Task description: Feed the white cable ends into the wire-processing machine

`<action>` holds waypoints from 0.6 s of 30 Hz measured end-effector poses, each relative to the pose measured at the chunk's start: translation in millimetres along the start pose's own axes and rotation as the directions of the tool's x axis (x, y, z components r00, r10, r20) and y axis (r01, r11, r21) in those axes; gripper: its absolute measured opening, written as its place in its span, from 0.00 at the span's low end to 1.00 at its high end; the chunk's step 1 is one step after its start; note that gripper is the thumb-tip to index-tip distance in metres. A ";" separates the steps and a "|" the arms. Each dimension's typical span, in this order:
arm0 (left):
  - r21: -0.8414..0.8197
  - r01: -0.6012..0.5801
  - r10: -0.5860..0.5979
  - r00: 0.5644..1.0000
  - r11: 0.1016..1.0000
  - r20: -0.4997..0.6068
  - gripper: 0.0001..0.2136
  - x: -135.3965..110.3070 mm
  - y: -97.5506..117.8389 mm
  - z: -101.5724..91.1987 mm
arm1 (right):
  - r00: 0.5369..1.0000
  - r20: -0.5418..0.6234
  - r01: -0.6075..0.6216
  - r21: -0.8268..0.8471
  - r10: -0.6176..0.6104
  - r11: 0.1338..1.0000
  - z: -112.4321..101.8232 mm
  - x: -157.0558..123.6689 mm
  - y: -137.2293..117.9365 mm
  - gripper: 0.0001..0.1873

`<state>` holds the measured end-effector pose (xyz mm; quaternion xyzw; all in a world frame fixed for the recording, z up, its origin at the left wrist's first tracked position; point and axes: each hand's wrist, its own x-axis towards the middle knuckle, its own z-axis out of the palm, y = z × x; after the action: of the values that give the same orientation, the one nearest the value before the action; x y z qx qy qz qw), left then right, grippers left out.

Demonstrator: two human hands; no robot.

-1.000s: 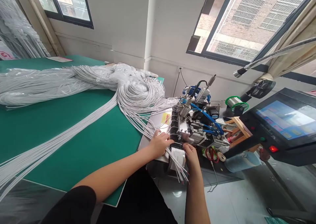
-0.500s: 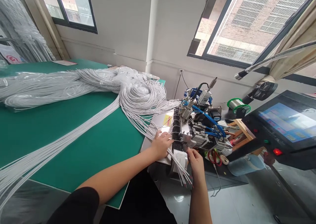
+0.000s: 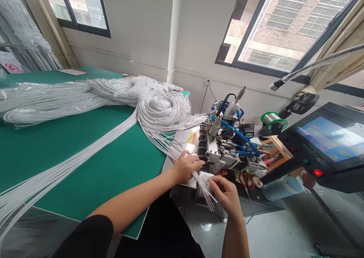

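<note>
A bundle of thin white cables (image 3: 201, 183) runs under my left hand (image 3: 186, 168), whose fingers are curled over it at the front edge of the machine. The loose cable ends fan out below that hand, with small reddish tips. My right hand (image 3: 227, 195) is beside these ends, thumb and forefinger drawn together in a pinch. Whatever lies between those two fingertips is too small to make out. Just beyond my left fingers, single cables lie spaced along the black feed strip (image 3: 202, 144) of the wire-processing machine (image 3: 213, 146).
Coiled white cables (image 3: 162, 108) and plastic-wrapped bundles (image 3: 57, 99) lie on the green table (image 3: 93, 152). At the right are a control screen (image 3: 332, 136), a green-rimmed solder wire spool (image 3: 273, 120), a small fan (image 3: 304, 103) and a metal lamp arm (image 3: 313, 66).
My right hand has drawn back from the machine's front, down and toward the cable ends. My left hand stays on the bundle, with its fingertips slightly farther right.
</note>
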<state>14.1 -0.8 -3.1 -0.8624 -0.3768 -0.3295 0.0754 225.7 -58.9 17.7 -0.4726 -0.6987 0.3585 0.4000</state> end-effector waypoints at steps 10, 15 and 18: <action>-0.022 -0.027 0.029 0.997 0.999 0.078 0.12 -2.7 -2.5 6.0 | 0.989 0.130 0.085 -0.113 -0.070 0.990 3.3 -4.4 -13.0 0.12; -0.027 -0.026 0.028 0.995 0.999 0.093 0.12 -2.5 -2.6 4.9 | 0.987 0.152 0.076 -0.115 -0.058 0.990 4.1 -4.0 -14.4 0.12; -0.038 -0.029 0.032 0.996 0.999 0.080 0.12 -2.9 -3.2 6.2 | 0.986 0.158 0.068 -0.114 -0.050 0.991 4.6 -4.1 -15.8 0.13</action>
<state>13.6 2.1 -10.0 -0.8820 -0.3601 -0.2999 0.0495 216.7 -68.1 28.7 -0.4454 -0.7615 0.3397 0.3262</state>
